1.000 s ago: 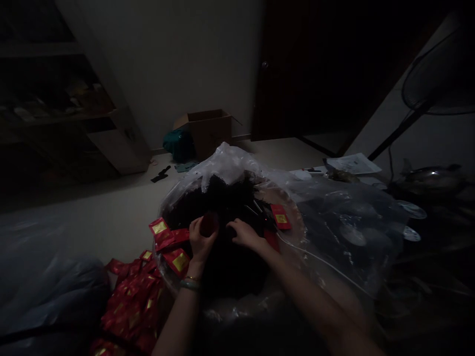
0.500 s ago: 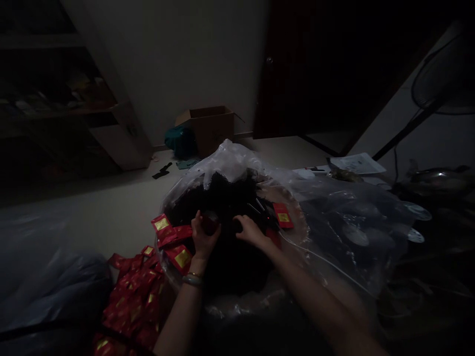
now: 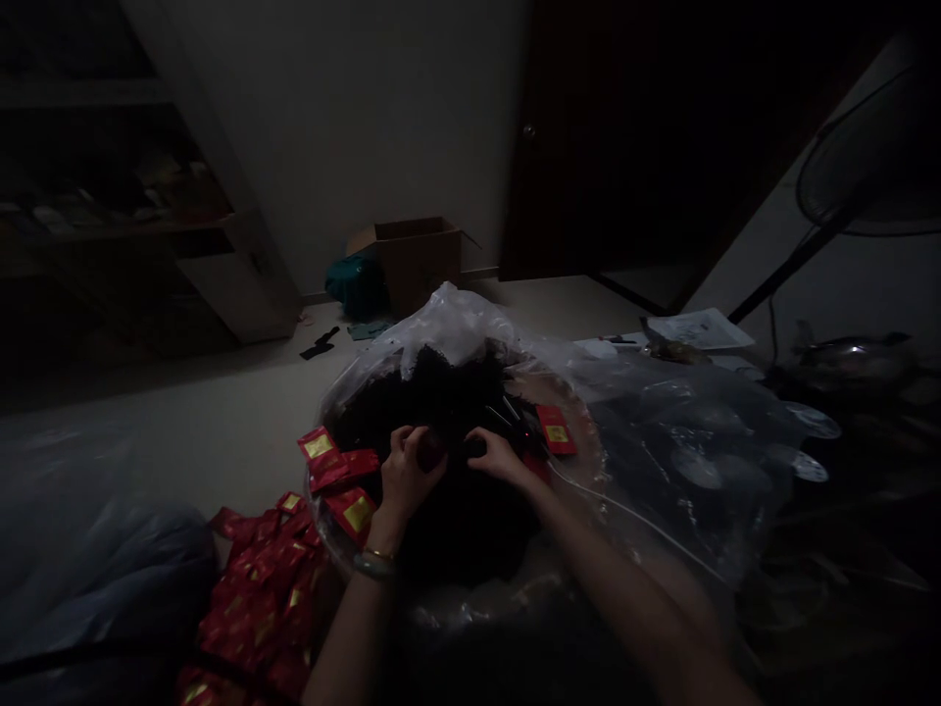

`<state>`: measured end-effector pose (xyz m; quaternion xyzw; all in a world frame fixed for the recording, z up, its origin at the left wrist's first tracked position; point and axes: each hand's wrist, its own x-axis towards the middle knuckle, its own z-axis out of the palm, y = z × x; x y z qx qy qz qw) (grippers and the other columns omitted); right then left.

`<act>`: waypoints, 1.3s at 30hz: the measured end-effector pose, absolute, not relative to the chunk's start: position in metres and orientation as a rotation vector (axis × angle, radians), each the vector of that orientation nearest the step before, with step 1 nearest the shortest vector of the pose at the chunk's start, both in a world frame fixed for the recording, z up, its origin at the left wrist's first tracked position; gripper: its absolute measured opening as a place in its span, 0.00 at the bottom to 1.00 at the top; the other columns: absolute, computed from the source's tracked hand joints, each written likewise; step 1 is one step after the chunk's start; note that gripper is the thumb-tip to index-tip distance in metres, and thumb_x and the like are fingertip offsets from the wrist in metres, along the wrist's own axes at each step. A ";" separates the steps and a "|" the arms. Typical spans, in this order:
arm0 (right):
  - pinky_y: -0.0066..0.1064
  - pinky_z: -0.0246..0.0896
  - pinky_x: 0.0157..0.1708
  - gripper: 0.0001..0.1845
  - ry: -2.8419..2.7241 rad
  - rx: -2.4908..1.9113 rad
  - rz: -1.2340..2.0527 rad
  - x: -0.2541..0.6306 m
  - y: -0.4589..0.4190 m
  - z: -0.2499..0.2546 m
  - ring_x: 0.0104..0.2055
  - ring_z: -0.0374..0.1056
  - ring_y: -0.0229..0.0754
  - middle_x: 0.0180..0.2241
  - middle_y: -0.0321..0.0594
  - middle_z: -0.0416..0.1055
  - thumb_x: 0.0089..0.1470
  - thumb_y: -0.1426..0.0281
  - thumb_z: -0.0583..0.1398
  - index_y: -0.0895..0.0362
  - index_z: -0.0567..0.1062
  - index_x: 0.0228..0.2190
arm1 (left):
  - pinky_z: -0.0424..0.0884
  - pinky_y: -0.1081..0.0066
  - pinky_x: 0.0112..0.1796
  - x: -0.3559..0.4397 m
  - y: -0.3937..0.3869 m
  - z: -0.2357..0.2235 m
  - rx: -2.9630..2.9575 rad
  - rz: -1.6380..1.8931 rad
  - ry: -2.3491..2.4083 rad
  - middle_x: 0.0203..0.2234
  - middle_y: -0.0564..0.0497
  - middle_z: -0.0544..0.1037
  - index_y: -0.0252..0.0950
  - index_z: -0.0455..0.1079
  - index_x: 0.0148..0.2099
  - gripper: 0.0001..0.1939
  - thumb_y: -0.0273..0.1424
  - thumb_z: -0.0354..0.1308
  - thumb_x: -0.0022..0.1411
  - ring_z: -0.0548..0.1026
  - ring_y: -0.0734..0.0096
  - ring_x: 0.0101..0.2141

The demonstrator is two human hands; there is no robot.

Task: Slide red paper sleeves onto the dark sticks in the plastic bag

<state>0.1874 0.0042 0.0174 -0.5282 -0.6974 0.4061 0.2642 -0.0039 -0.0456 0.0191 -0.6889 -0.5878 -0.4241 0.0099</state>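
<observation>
Plastic film, clear and crinkled, edged a round black heap, shaggy along its top. Over it, the left hand cupped a dark red, rounded object; the right hand curled narrowly nearby, its grip too dark to tell. Glossy red sachets with gold squares lay at the film's left edge.

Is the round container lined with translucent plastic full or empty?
Not empty: a loose black heap covers most of the round, plastic-lined container. How full, I cannot tell.
</observation>
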 end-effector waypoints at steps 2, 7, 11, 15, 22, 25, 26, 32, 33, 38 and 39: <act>0.37 0.63 0.46 0.19 -1.699 -1.388 1.249 0.192 0.007 0.019 0.42 0.68 0.42 0.37 0.36 0.71 0.37 0.79 0.61 0.56 0.72 0.37 | 0.73 0.71 0.29 -0.006 -0.048 0.027 -2.258 -1.285 -1.810 0.46 0.45 0.67 0.40 0.57 0.55 0.29 0.35 0.61 0.52 0.74 0.68 0.34; 0.35 0.70 0.31 0.22 -1.216 -1.311 1.684 0.196 0.009 0.030 0.35 0.69 0.39 0.37 0.36 0.70 0.40 0.73 0.63 0.54 0.69 0.41 | 0.72 0.70 0.31 -0.013 -0.045 0.039 -2.383 -1.134 -1.814 0.42 0.47 0.73 0.39 0.59 0.54 0.26 0.32 0.60 0.52 0.76 0.67 0.34; 0.30 0.70 0.28 0.18 -1.031 -1.190 1.870 0.197 0.008 0.048 0.31 0.71 0.36 0.33 0.35 0.71 0.41 0.73 0.64 0.55 0.69 0.37 | 0.70 0.71 0.29 -0.009 -0.039 0.048 -2.367 -0.951 -1.909 0.37 0.50 0.75 0.41 0.64 0.48 0.20 0.32 0.62 0.52 0.77 0.66 0.31; 0.26 0.69 0.30 0.11 -0.896 -1.086 1.980 0.200 0.009 0.071 0.30 0.72 0.35 0.32 0.34 0.72 0.46 0.73 0.60 0.55 0.68 0.35 | 0.68 0.72 0.26 -0.001 -0.034 0.063 -2.408 -0.690 -1.901 0.42 0.48 0.75 0.42 0.69 0.41 0.12 0.34 0.62 0.53 0.77 0.66 0.28; 0.27 0.69 0.37 0.15 -0.952 -0.905 2.022 0.200 0.012 0.116 0.33 0.72 0.35 0.33 0.33 0.73 0.42 0.76 0.62 0.55 0.69 0.36 | 0.70 0.72 0.28 0.003 -0.023 0.066 -2.508 -0.732 -1.770 0.48 0.47 0.73 0.46 0.71 0.45 0.15 0.34 0.64 0.53 0.78 0.67 0.29; 0.27 0.68 0.35 0.20 -1.184 -0.924 1.978 0.193 0.014 0.130 0.32 0.71 0.35 0.34 0.34 0.73 0.38 0.77 0.63 0.56 0.70 0.37 | 0.72 0.70 0.30 0.003 -0.019 0.066 -2.569 -0.726 -1.739 0.50 0.46 0.73 0.46 0.71 0.47 0.14 0.33 0.61 0.57 0.78 0.66 0.30; 0.26 0.68 0.34 0.20 -1.267 -0.956 1.953 0.191 0.015 0.133 0.32 0.70 0.35 0.34 0.34 0.73 0.37 0.78 0.63 0.56 0.71 0.37 | 0.73 0.70 0.32 0.003 -0.019 0.067 -2.606 -0.734 -1.719 0.51 0.46 0.72 0.46 0.71 0.48 0.14 0.32 0.59 0.58 0.79 0.65 0.32; 0.25 0.64 0.32 0.19 -1.727 -1.076 1.638 0.181 0.026 0.135 0.32 0.68 0.35 0.33 0.36 0.72 0.39 0.79 0.61 0.59 0.73 0.38 | 0.73 0.66 0.45 -0.008 -0.016 0.081 -2.870 -0.951 -1.570 0.50 0.46 0.72 0.43 0.75 0.43 0.15 0.23 0.57 0.55 0.75 0.63 0.46; 0.25 0.64 0.32 0.20 -1.785 -1.105 1.600 0.180 0.027 0.135 0.32 0.68 0.35 0.33 0.36 0.72 0.39 0.78 0.61 0.59 0.72 0.39 | 0.72 0.65 0.46 -0.010 -0.016 0.083 -2.895 -0.964 -1.554 0.50 0.46 0.73 0.42 0.75 0.41 0.14 0.22 0.57 0.54 0.74 0.63 0.47; 0.25 0.64 0.32 0.25 -1.992 -1.209 1.521 0.180 0.027 0.142 0.33 0.67 0.35 0.37 0.37 0.70 0.40 0.76 0.62 0.59 0.69 0.44 | 0.74 0.64 0.44 -0.015 -0.017 0.081 -2.857 -1.041 -1.567 0.50 0.45 0.72 0.40 0.76 0.34 0.12 0.20 0.59 0.50 0.75 0.61 0.47; 0.26 0.64 0.33 0.26 -2.033 -1.207 1.490 0.181 0.026 0.144 0.34 0.67 0.36 0.38 0.38 0.70 0.40 0.75 0.62 0.59 0.68 0.45 | 0.74 0.63 0.45 -0.015 -0.017 0.079 -2.834 -1.067 -1.572 0.50 0.45 0.71 0.40 0.76 0.34 0.12 0.20 0.59 0.50 0.74 0.60 0.47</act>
